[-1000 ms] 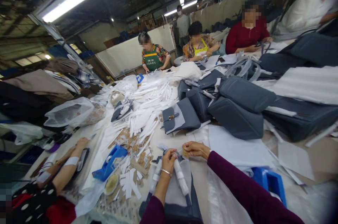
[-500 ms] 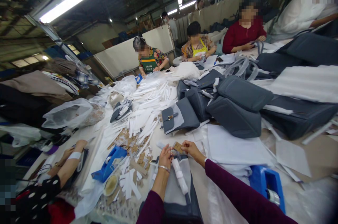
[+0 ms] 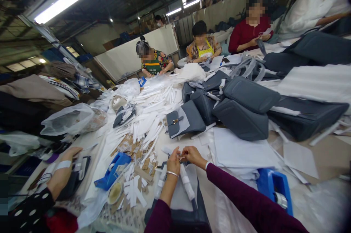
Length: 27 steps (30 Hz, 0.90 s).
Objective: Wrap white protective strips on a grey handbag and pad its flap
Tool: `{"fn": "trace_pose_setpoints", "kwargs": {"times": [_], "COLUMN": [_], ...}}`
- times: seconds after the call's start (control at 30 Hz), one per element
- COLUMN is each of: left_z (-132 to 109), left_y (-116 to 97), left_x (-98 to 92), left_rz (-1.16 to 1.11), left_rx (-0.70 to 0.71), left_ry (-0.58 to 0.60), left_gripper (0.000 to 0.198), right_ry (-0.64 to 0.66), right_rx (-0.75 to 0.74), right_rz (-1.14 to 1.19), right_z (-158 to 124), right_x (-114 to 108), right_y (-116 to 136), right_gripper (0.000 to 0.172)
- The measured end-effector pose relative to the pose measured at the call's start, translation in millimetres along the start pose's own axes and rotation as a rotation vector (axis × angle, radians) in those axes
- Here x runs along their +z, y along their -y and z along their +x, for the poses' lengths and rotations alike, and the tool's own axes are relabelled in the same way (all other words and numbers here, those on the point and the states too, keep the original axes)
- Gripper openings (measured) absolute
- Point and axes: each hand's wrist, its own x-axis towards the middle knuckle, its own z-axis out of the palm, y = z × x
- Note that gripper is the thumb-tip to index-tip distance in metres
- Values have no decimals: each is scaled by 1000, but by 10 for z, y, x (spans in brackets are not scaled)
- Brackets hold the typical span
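Observation:
My left hand and my right hand meet fingertip to fingertip above the top of a grey bag lying in front of me. Both pinch something small between them that I cannot make out. A strap wrapped in white paper runs down the bag from under my hands. Both sleeves are dark purple, and a bangle sits on my left wrist.
A blue tape dispenser lies left of the bag, another blue dispenser to the right. White paper strips and grey bags cover the table. A neighbour's hand rests at the left. Other people sit at the far side.
My right hand has moved left to meet the left one, and the brown tag seen between them earlier is no longer visible. The neighbour's arm has shifted left.

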Motion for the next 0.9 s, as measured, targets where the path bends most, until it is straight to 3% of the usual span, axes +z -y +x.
{"fn": "trace_pose_setpoints", "kwargs": {"times": [0.1,0.2,0.33,0.4,0.47,0.6,0.73,0.9], "left_z": [-25,6,93,140,192,302,390,442], "left_y": [-133,-166,-136,-113,-72,69,151,83], "left_x": [-75,-167,-164,-98,-23,62,67,96], "left_rz": [438,689,636,549,425,273,265,345], "left_rx": [181,114,180,282,304,142,118,148], "left_ry": [-59,-35,196,236,242,267,277,352], "left_gripper": [41,26,17,19,28,44,36,26], "right_ry": [52,146,122,30,-71,-212,-346,-461], "right_rx": [56,133,-10,-87,-50,129,150,192], "right_rz": [261,491,365,214,135,189,328,400], "right_z": [-4,-41,-121,-165,-219,-377,-538,-659], "right_x": [76,82,-10,-43,-48,-28,-42,-83], "right_y": [-7,-50,-55,-51,-69,-180,-284,-273], "right_gripper": [8,6,27,21,8,22,25,33]}}
